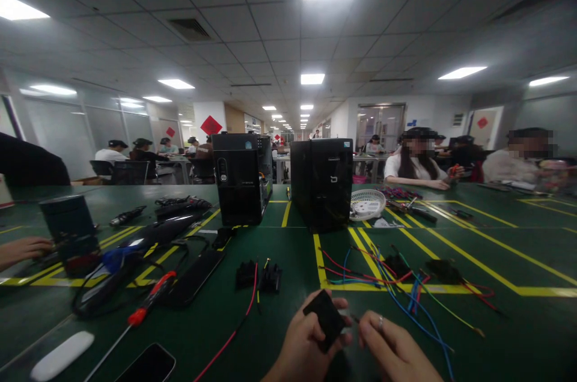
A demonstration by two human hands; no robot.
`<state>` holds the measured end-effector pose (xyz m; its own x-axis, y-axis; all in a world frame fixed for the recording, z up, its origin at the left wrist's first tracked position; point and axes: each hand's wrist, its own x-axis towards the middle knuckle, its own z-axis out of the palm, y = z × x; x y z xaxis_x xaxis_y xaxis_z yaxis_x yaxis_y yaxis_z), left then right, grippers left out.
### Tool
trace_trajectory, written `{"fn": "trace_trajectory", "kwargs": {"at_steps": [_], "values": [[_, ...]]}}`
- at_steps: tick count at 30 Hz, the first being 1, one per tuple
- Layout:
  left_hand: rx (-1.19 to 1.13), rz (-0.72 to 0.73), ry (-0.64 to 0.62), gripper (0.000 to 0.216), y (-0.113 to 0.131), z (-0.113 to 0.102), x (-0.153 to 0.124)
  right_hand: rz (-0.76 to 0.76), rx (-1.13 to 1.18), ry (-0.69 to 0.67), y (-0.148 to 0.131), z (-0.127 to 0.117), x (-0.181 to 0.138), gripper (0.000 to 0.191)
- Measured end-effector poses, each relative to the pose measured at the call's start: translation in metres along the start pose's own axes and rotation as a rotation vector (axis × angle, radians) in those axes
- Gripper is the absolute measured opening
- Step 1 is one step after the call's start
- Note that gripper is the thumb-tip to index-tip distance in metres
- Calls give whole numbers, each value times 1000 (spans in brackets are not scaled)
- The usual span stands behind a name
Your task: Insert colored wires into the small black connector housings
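At the bottom centre my left hand (303, 340) is closed around a small black connector block (325, 317), holding it up over the green table (252, 334). My right hand (394, 349), with a ring on one finger, is pinched against the block's right side at a small pale piece that I cannot make out. Just beyond the hands lie two more black connectors (259, 277) and a red wire (234, 328). A tangle of red, blue and green wires (387, 277) lies to the right of them.
Two black computer towers (243, 178) (321, 181) stand mid-table. A red-handled screwdriver (146, 304), black cables, a phone (146, 365) and a white bar (61, 357) lie at left. Another person's hand (22, 250) rests at the left edge. A white basket (367, 203) and seated people are at right.
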<state>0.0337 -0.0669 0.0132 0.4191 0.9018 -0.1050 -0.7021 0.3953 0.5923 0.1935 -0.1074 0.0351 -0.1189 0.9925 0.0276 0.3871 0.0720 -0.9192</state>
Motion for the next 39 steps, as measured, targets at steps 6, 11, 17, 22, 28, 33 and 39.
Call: {"fn": "trace_trajectory", "kwargs": {"at_steps": [6, 11, 17, 22, 28, 33, 39], "values": [[11, 120, -51, 54, -6, -1, 5, -25, 89, -63, 2, 5, 1, 42], [47, 113, -128, 56, -13, -1, 5, -56, 77, -64, 2, 4, 3, 43], [65, 164, -196, 59, -14, -2, 6, -24, 50, -139, 7, 8, 5, 51], [111, 166, -249, 60, -17, -6, 8, -34, 3, -128, 7, 9, 5, 51], [168, 167, -341, 59, -17, -6, 8, -59, -19, -147, 4, 8, 5, 56], [188, 173, -403, 54, -16, -7, 10, -68, -18, -157, 5, 6, 6, 57], [157, 199, -447, 50, -22, -14, 18, -16, -57, -192, 5, 5, 5, 60]]}}
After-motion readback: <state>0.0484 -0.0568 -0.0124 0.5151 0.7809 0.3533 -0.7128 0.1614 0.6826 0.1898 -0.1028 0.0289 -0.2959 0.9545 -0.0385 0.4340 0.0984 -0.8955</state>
